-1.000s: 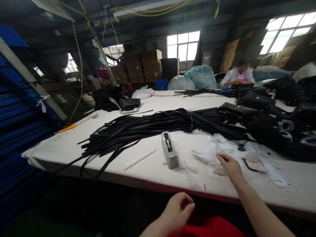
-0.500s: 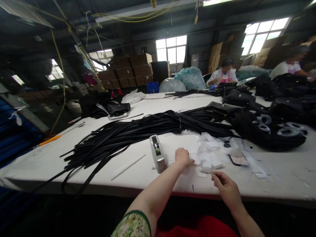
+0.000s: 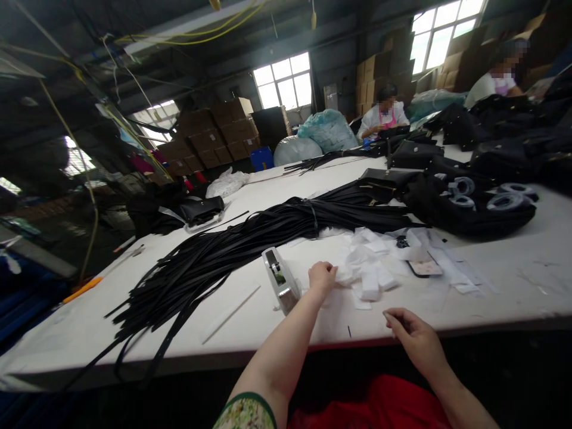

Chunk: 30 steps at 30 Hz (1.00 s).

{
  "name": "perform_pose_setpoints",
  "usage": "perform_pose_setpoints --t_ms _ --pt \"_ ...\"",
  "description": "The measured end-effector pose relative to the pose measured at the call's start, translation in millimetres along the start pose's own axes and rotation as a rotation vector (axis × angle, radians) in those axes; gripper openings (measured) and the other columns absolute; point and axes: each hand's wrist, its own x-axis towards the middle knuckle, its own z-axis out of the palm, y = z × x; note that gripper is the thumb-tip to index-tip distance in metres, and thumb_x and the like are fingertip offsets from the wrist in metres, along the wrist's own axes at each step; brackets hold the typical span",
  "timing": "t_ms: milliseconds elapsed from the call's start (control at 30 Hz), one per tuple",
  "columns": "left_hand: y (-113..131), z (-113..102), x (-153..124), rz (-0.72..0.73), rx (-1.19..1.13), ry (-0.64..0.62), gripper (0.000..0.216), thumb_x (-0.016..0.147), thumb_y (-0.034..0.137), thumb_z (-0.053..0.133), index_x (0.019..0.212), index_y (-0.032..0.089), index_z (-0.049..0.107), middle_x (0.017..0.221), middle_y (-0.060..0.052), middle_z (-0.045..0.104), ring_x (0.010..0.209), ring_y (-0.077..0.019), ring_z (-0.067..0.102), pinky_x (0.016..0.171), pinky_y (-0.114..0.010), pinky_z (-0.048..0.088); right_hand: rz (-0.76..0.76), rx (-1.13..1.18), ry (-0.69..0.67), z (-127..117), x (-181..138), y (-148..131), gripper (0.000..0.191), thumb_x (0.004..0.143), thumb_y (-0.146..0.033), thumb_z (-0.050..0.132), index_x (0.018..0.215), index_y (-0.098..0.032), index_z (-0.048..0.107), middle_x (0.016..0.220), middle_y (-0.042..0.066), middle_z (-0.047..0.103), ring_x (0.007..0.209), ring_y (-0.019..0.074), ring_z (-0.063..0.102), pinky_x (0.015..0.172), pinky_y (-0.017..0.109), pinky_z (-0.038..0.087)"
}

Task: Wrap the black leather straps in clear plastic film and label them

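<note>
left hand (image 3: 322, 276) is nearer, curled at the left edge of the thin white scraps (image 3: 373, 271), hold unclear; tape dispenser (image 3: 281, 285) just left, long axis running away; right hand (image 3: 413, 336) fingers bent, can't tell what's pinched.

Near, two bare hands (image 3: 322, 276) and one tape dispenser (image 3: 280, 281). At left, one orange handle (image 3: 83, 289). Far, one blue bin (image 3: 261, 159); far right, two co-workers (image 3: 385, 119).

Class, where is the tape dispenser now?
In the head view, the tape dispenser stands near centre, left of the left hand, below the black straps.
</note>
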Motion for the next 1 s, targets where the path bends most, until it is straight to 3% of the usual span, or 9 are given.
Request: perform_pose_setpoints --t_ms 267,367,467,600,667,733,867,933,1000 --pt "26.1 -74.9 -16.7 0.152 -0.259 0.477 0.022 0.098 0.027 0.040 0.091 0.018 0.059 0.095 -0.009 0.067 0.093 -0.0203 0.063 0.087 -0.034 0.048 -0.022 0.144 -0.189 26.0 3.1 -28.8 0.039 0.083 -0.056 0.061 0.092 -0.019 0.070 0.075 0.004 0.067 0.065 0.0180 0.059 0.064 0.030 0.051" --pt "35.3 -103.6 -36.7 0.251 -0.403 0.576 0.023 0.100 0.031 0.037 0.097 0.019 0.056 0.096 -0.009 0.068 0.092 -0.0198 0.064 0.084 -0.033 0.049 -0.039 0.251 -0.316 38.9 6.9 -49.7 0.043 0.084 -0.056 0.061 0.102 -0.018 0.071 0.087 0.008 0.072 0.074 0.0205 0.062 0.068 0.033 0.052" --pt "38.9 -123.8 -58.2 0.313 -0.513 0.584 0.023 0.099 0.035 0.039 0.096 0.020 0.055 0.091 -0.007 0.068 0.085 -0.0193 0.064 0.078 -0.031 0.048 -0.047 0.375 -0.384 49.7 10.8 -68.2 0.046 0.084 -0.056 0.061 0.107 -0.018 0.071 0.093 0.011 0.073 0.080 0.0227 0.063 0.067 0.034 0.051" --pt "32.2 -133.9 -79.2 0.246 -0.514 0.458 0.025 0.099 0.039 0.037 0.084 0.023 0.049 0.076 -0.003 0.063 0.069 -0.0170 0.059 0.067 -0.028 0.046 -0.010 0.689 -0.472 55.4 14.8 -81.8 0.056 0.083 -0.058 0.063 0.126 -0.022 0.063 0.121 0.015 0.068 0.106 0.0277 0.064 0.087 0.042 0.051" --pt "24.5 -131.8 -84.9 0.218 -0.586 0.343 0.026 0.098 0.042 0.037 0.082 0.023 0.045 0.071 -0.002 0.063 0.066 -0.0165 0.060 0.065 -0.028 0.046 -0.021 0.853 -0.531 51.7 16.8 -84.5 0.066 0.077 -0.058 0.068 0.133 -0.025 0.058 0.140 0.014 0.057 0.128 0.0297 0.052 0.105 0.048 0.041" --pt "15.1 -126.8 -87.4 0.198 -0.721 0.194 0.028 0.098 0.046 0.037 0.083 0.023 0.043 0.064 0.000 0.064 0.062 -0.0158 0.062 0.066 -0.027 0.047 -0.046 0.928 -0.534 43.1 20.4 -86.3 0.070 0.070 -0.061 0.072 0.129 -0.025 0.061 0.146 0.012 0.051 0.139 0.0302 0.042 0.115 0.049 0.031" --pt "-0.9 -120.1 -85.1 0.119 -0.859 -0.064 0.037 0.088 0.058 0.051 0.080 0.023 0.043 0.043 0.009 0.049 0.039 -0.0110 0.049 0.048 -0.022 0.039 0.042 0.998 -0.314 15.1 39.2 -85.7 0.054 0.081 -0.063 0.060 0.123 -0.030 0.062 0.138 0.008 0.059 0.132 0.0269 0.051 0.111 0.049 0.039" --pt "-4.2 -123.2 -81.5 0.105 -0.830 -0.192 0.040 0.077 0.058 0.065 0.082 0.022 0.046 0.045 0.011 0.047 0.037 -0.0093 0.044 0.043 -0.019 0.033 0.113 1.012 -0.161 -1.3 55.0 -80.4 0.040 0.089 -0.054 0.056 0.121 -0.031 0.063 0.132 0.006 0.064 0.124 0.0223 0.058 0.104 0.043 0.047" --pt "-3.5 -129.2 -76.2 0.166 -0.687 -0.323 0.045 0.066 0.050 0.078 0.089 0.021 0.054 0.052 0.010 0.051 0.043 -0.0096 0.049 0.044 -0.019 0.035 0.151 0.996 -0.051 -18.6 72.1 -71.9 0.032 0.092 -0.046 0.054 0.115 -0.028 0.066 0.125 0.006 0.067 0.115 0.0195 0.063 0.096 0.036 0.052"
